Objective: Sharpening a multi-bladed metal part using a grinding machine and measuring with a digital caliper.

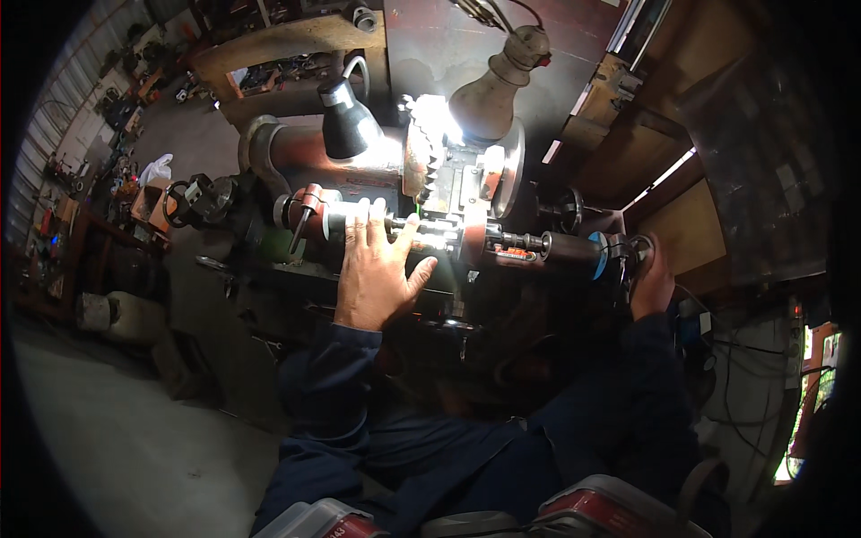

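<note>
Casings, two, red and grey with translucent covers (603, 504): at the lower edge. Machine spindle assembly (562, 247), one, horizontal, cylindrical parts and blue ring (598, 255): in front of the person, under work lamps (347, 121). Left hand (372, 273): palm down, fingers a little spread, laid over the assembly's left part. Right hand (656, 276): well apart from the left, fingers curved at the round handle (641, 251) on the right end; cannot tell whether closed tight. Open orange-brown box (151, 204): far left, contents too dark to tell, white bag (156, 169) just beside. Orange tray (258, 82): rear, contents indistinct.
</note>
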{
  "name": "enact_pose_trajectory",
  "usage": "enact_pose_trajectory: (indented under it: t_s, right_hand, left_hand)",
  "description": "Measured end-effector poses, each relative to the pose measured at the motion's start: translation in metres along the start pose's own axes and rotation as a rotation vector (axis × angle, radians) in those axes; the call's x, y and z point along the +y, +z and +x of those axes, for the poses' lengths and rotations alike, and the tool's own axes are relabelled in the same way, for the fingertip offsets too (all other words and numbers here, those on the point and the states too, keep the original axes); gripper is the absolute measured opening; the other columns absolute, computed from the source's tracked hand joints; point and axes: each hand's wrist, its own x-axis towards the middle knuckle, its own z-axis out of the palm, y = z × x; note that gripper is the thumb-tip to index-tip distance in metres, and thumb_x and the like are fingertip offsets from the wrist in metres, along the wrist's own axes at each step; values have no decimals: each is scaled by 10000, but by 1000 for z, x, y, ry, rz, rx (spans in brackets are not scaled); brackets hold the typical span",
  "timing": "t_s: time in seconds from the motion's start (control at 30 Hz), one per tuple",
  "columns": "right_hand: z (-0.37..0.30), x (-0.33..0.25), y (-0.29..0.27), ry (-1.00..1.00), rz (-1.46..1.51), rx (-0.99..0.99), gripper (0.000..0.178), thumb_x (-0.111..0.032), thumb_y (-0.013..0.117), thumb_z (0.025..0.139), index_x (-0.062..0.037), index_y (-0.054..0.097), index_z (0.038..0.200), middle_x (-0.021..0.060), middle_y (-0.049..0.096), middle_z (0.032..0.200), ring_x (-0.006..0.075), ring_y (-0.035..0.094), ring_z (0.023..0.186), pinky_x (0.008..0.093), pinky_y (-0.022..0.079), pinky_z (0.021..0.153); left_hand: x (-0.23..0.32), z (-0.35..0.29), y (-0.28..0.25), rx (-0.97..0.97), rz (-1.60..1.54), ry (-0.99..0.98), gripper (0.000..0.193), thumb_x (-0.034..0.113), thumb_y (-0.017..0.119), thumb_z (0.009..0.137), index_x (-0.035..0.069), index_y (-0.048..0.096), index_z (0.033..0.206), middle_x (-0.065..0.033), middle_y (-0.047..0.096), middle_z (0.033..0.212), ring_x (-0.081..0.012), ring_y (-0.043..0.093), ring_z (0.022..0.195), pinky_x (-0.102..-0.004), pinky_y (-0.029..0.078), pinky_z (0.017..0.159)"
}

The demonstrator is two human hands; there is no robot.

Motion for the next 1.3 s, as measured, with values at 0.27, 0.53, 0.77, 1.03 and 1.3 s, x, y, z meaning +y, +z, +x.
enact_pose_trajectory:
  t_s: [0.27,0.53,0.77,1.03,1.3]
  right_hand:
    - [42,4,12,35,-285,-518,330,-300,434,985,-105,631,1165,199,675,1019,415,624,966,495,496,818]
    - [28,7,0,15,-167,-288,352,-303,452,976,-72,644,1159,199,677,1033,423,630,956,498,500,819]
    - [-15,16,10,57,27,15,424,-361,421,1007,-60,544,1279,222,637,1159,423,628,1009,477,496,850]
    - [-59,22,10,108,113,28,407,-156,481,988,12,415,1353,290,597,1184,446,601,1087,445,495,871]
    - [-28,-96,-11,-388,-186,483,332,-116,514,951,-19,529,1268,175,649,1023,373,601,901,431,471,856]
  left_hand:
    - [-8,-5,-5,22,-58,11,563,452,632,866,101,580,1304,-273,371,1422,-462,308,1353,-531,268,1125]
    - [3,-1,-9,-13,-48,-32,567,462,608,870,98,587,1305,-298,387,1393,-468,307,1352,-538,233,1144]
    - [-8,10,-7,100,-139,-54,537,411,611,879,23,597,1252,-221,554,1242,-376,498,1202,-518,371,1024]
    - [-116,24,-2,349,-139,-376,230,301,606,908,76,648,882,-115,680,861,-310,645,772,-442,427,825]
    - [-117,31,5,351,-114,-346,298,272,565,939,67,596,724,-144,633,614,-372,619,612,-457,435,712]
